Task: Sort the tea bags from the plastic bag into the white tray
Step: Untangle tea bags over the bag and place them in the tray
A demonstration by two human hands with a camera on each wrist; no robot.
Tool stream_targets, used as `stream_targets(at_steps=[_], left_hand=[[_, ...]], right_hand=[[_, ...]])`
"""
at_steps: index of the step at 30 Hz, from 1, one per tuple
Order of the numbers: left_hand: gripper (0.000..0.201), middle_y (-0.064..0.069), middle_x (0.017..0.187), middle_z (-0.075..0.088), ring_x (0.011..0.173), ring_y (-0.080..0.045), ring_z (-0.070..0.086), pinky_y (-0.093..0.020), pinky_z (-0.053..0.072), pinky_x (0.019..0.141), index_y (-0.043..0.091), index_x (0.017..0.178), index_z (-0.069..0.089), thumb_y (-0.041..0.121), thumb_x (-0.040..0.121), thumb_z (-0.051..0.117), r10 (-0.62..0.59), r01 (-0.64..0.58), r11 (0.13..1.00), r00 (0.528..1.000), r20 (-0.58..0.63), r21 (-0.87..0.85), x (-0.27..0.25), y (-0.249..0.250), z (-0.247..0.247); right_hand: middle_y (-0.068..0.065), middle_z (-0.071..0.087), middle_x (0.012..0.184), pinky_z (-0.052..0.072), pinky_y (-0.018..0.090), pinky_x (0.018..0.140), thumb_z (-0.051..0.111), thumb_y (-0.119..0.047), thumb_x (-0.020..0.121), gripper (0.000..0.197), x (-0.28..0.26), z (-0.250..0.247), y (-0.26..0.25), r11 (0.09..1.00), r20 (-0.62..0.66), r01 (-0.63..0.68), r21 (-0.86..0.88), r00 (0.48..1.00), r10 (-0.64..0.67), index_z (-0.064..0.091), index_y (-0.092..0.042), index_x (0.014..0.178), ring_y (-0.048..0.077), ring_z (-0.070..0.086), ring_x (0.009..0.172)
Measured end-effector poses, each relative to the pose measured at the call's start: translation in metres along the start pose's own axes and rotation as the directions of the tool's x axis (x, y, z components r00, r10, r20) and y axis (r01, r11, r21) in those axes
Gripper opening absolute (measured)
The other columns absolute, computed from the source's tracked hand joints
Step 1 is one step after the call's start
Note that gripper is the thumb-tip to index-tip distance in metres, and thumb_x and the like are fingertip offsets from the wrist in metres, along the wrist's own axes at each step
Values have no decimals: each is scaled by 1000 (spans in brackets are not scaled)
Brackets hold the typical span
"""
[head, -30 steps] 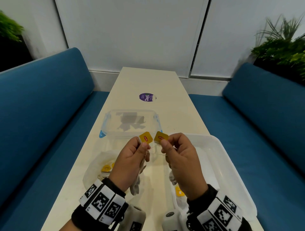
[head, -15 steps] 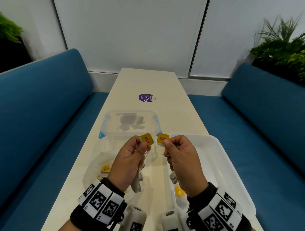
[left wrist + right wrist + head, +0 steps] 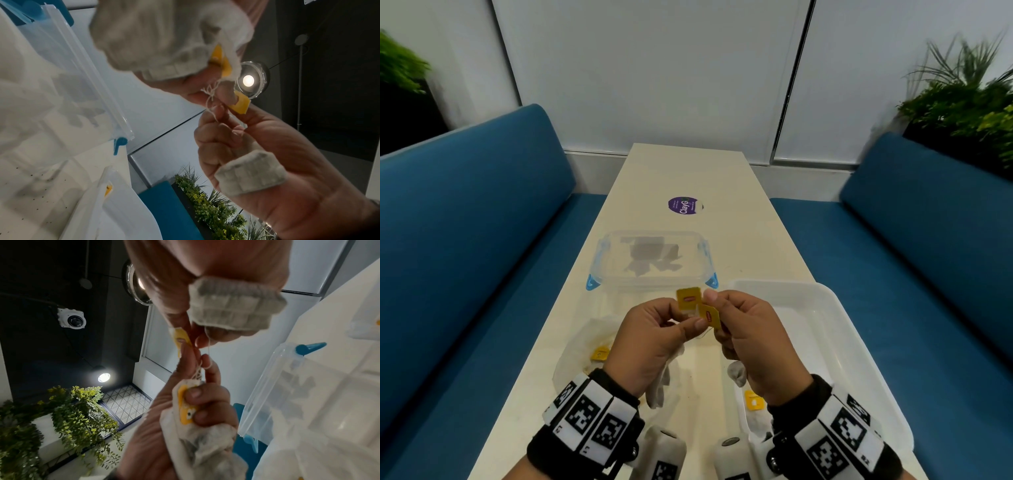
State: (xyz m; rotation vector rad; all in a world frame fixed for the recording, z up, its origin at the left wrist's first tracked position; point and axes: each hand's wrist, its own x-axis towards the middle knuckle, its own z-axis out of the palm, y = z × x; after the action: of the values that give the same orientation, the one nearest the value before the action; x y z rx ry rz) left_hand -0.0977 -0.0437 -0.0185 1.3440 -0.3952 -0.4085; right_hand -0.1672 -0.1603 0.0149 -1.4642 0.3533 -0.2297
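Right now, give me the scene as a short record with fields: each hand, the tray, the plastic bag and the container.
left hand: pinches a yellow tag, tea bags bunched in its palm
right hand: pinches a second yellow tag, a tea bag tucked under its fingers
strings: tangled between the hands
white tray: on the right, holds a tea bag with a yellow tag
plastic bag: on the left, not empty
clear container: behind the hands
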Motion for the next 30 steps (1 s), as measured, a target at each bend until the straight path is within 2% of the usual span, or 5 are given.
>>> stream_targets(at_steps=[3,7,12,21,30], left_hand=[[33,-29,87,67,78,-29,55,-39,48,75,7,77,72,23,53,88,13,-13,1000,1000,-2,4,-2,1,-2],[28,-10,67,68,60,-22,54,-27,48,55,8,80,70,27,60,77,39,-39,999,999,-4,23,-3,4,-3],[13,0,60,60,42,-9,38,-17,31,39,7,79,62,11,67,61,-14,6,986,999,-46,-169,-2,6,-3],[18,4,67,63,44,-6,43,-16,34,40,12,85,52,-4,89,44,-21,13,971,999,-33,-237,-2,7,-6],[10,1,72,62,57,-7,51,-18,45,57,11,85,54,6,76,56,122,-132,976,990,-66,-176,-1,0,-7]], right_hand=[[-4,36,50,22,21,45,58,-51,72,43,-3,-2,-1,998,89,45,-50,995,-41,64,-9,77,10,26,47],[-14,53,45,35,9,44,68,-14,81,18,-1,-5,-1,978,99,135,-158,988,-120,68,-5,96,1,44,40],[-12,53,52,30,15,41,59,-6,89,15,1,-7,2,989,40,110,-102,994,-106,69,-12,98,4,31,42],[1,53,71,29,20,41,51,-5,93,15,-1,-6,4,995,5,80,-58,997,-80,65,-11,96,8,32,45],[10,48,78,31,17,40,50,-2,93,17,-1,-5,6,993,0,93,-67,996,-93,63,-13,94,7,32,42]])
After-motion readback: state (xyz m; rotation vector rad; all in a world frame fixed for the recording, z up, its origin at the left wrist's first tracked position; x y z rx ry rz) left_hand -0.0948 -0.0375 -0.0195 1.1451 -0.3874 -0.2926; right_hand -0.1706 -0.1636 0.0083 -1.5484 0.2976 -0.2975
